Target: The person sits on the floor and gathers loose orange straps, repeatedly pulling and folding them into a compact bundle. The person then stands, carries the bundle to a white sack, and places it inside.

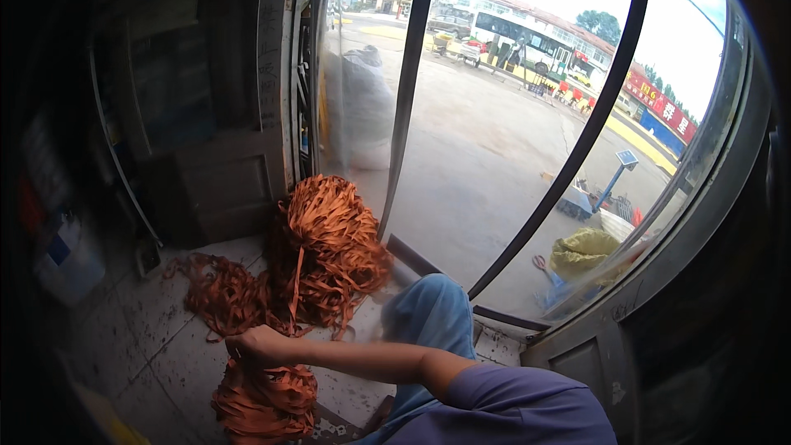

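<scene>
My right hand (257,345) reaches across to the lower left with its fingers closed. It grips the top of a bundle of flat orange-brown strips (268,404), whose loops hang and spread beneath it; the fingertips are partly hidden. Just beyond the hand lies a looser, darker tangle of the same strips (227,292). Behind that tangle rises a big heap of strips (334,239), with one strip running down its front. My left hand does not show. My bent knee (432,313) in blue jeans is beyond my forearm.
Stained floor tiles (148,321) lie around the strips. A clear curtain with dark bands (408,74) hangs across the doorway. Outside stand a large white sack (362,99), a platform scale (610,185), a yellowish sack (581,251) and scissors (540,263). A whitish container (70,259) sits left.
</scene>
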`<action>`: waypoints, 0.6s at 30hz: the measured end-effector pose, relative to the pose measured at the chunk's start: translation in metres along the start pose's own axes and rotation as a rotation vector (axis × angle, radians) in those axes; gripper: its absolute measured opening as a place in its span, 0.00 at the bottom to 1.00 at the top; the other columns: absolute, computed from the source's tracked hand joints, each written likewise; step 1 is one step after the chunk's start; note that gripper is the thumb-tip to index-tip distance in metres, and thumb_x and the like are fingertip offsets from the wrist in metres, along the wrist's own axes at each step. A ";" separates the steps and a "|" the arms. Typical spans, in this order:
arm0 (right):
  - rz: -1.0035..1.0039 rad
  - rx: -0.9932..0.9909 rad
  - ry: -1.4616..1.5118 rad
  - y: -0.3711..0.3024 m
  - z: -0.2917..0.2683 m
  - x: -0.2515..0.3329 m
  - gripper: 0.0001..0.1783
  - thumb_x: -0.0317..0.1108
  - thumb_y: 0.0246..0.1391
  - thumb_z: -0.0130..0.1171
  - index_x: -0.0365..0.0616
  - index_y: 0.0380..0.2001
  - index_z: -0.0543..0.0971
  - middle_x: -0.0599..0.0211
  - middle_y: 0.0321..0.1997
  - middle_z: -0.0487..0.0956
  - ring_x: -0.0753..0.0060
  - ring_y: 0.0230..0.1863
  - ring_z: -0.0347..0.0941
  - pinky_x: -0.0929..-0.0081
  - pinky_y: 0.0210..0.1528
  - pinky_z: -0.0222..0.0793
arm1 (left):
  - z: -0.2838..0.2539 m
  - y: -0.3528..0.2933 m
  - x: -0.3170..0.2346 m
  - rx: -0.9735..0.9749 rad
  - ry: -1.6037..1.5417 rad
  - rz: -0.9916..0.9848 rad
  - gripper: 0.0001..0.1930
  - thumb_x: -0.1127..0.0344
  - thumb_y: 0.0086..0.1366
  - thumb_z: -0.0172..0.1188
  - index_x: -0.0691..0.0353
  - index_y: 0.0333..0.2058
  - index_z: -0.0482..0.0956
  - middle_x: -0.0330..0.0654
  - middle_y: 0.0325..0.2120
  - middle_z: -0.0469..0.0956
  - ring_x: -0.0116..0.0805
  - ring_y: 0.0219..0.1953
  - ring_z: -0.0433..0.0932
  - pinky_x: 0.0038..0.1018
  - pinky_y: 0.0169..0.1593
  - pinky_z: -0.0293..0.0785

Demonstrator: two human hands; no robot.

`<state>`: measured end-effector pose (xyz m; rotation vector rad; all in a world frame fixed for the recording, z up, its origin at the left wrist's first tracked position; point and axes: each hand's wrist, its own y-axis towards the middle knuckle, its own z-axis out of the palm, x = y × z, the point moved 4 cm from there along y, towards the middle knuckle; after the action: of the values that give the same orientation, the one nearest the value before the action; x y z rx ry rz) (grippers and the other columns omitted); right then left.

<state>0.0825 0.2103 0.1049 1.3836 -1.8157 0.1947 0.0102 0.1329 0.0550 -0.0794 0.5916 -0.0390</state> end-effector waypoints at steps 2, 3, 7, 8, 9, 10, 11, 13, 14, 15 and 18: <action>0.001 0.013 0.121 0.007 0.001 0.005 0.09 0.31 0.41 0.61 0.41 0.28 0.73 0.59 0.24 0.76 0.55 0.28 0.74 0.61 0.28 0.68 | 0.005 -0.003 0.002 0.034 -0.015 -0.023 0.19 0.61 0.72 0.32 0.65 0.55 0.60 0.40 0.28 0.71 0.31 0.27 0.69 0.26 0.45 0.68; 0.046 0.074 0.172 0.007 0.009 -0.004 0.09 0.30 0.42 0.60 0.40 0.28 0.72 0.60 0.24 0.75 0.59 0.27 0.73 0.64 0.29 0.68 | 0.005 -0.003 0.003 0.052 -0.022 -0.039 0.19 0.61 0.72 0.33 0.65 0.55 0.60 0.40 0.28 0.71 0.31 0.27 0.69 0.26 0.45 0.68; 0.173 0.120 0.399 0.001 0.007 -0.022 0.09 0.30 0.46 0.60 0.40 0.25 0.70 0.68 0.26 0.69 0.73 0.29 0.67 0.73 0.32 0.66 | -0.002 -0.021 0.001 0.077 -0.038 -0.056 0.19 0.61 0.72 0.33 0.66 0.54 0.61 0.40 0.28 0.71 0.31 0.27 0.69 0.26 0.44 0.68; 0.153 0.073 0.423 -0.003 0.005 -0.021 0.10 0.31 0.47 0.60 0.40 0.26 0.70 0.68 0.27 0.70 0.74 0.30 0.67 0.73 0.33 0.66 | -0.005 -0.026 0.003 0.075 -0.049 -0.068 0.19 0.61 0.72 0.33 0.66 0.54 0.61 0.40 0.28 0.71 0.31 0.26 0.69 0.26 0.44 0.68; 0.141 0.088 0.483 -0.005 0.005 -0.021 0.09 0.32 0.50 0.60 0.40 0.28 0.70 0.69 0.30 0.70 0.74 0.33 0.67 0.72 0.36 0.66 | -0.006 -0.028 0.005 0.074 -0.059 -0.076 0.18 0.61 0.72 0.33 0.66 0.54 0.61 0.40 0.28 0.71 0.31 0.26 0.69 0.26 0.44 0.68; 0.148 0.110 0.506 -0.007 0.003 -0.022 0.09 0.32 0.50 0.60 0.41 0.30 0.71 0.69 0.30 0.70 0.74 0.33 0.68 0.71 0.36 0.66 | -0.007 -0.031 0.007 0.077 -0.070 -0.083 0.18 0.61 0.72 0.33 0.66 0.53 0.62 0.40 0.28 0.71 0.31 0.26 0.69 0.27 0.44 0.68; 0.137 0.105 0.475 -0.009 0.004 -0.020 0.10 0.34 0.50 0.60 0.41 0.30 0.71 0.68 0.30 0.70 0.74 0.33 0.68 0.71 0.36 0.66 | -0.010 -0.033 0.008 0.080 -0.087 -0.084 0.18 0.61 0.72 0.33 0.66 0.53 0.62 0.40 0.28 0.71 0.31 0.26 0.69 0.27 0.44 0.68; 0.116 0.099 0.393 -0.015 0.002 -0.018 0.14 0.39 0.52 0.60 0.40 0.31 0.71 0.65 0.29 0.71 0.71 0.32 0.69 0.71 0.36 0.67 | -0.016 -0.041 0.009 0.098 -0.124 -0.086 0.18 0.62 0.72 0.33 0.66 0.53 0.62 0.40 0.27 0.71 0.31 0.26 0.69 0.27 0.44 0.68; 0.104 0.097 0.339 -0.020 -0.003 -0.014 0.17 0.43 0.53 0.59 0.39 0.32 0.71 0.63 0.28 0.71 0.69 0.31 0.69 0.71 0.37 0.67 | -0.019 -0.043 0.007 0.107 -0.146 -0.079 0.18 0.62 0.72 0.33 0.66 0.52 0.63 0.40 0.27 0.71 0.31 0.25 0.69 0.27 0.44 0.68; 0.101 0.076 0.300 -0.028 -0.006 -0.021 0.25 0.53 0.53 0.56 0.37 0.33 0.71 0.59 0.26 0.72 0.64 0.29 0.70 0.69 0.35 0.67 | -0.021 -0.045 0.003 0.107 -0.169 -0.065 0.18 0.62 0.72 0.33 0.66 0.52 0.63 0.40 0.27 0.71 0.31 0.25 0.69 0.27 0.44 0.69; 0.131 0.206 -0.065 -0.073 -0.041 -0.052 0.31 0.60 0.48 0.58 0.37 0.36 0.74 0.58 0.27 0.77 0.60 0.28 0.75 0.69 0.29 0.69 | -0.019 -0.041 -0.032 -0.120 -0.291 0.093 0.14 0.64 0.71 0.37 0.64 0.33 0.69 0.33 0.13 0.63 0.24 0.13 0.61 0.25 0.31 0.70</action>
<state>0.1688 0.2435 0.0713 1.4250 -1.9866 0.4202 -0.0274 0.0924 0.0599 -0.1709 0.3057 0.0973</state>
